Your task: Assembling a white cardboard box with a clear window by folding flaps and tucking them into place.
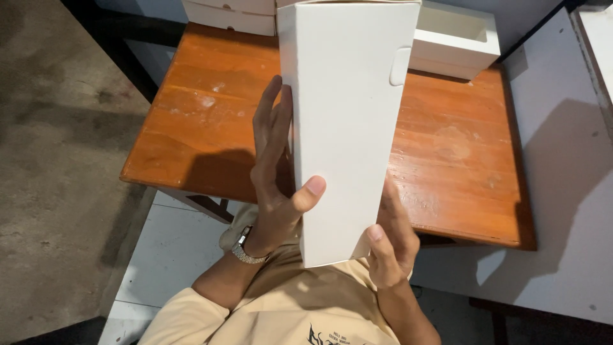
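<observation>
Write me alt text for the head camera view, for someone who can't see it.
A person's left hand and right hand hold up a tall white cardboard box over an orange-brown wooden table. More white boxes sit at the table's far edge, one with an open window.

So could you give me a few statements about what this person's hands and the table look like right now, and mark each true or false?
1. Both hands grip one white cardboard box. True: the left hand is on one side, the right hand at the lower corner.
2. The box lies flat on the wooden table. False: it is held up above it.
3. A wristwatch sits on the left wrist. True.
4. The table is bare. False: an open white box and other white boxes stand at its far edge.
5. The table is blue. False: it is orange-brown wood.
</observation>
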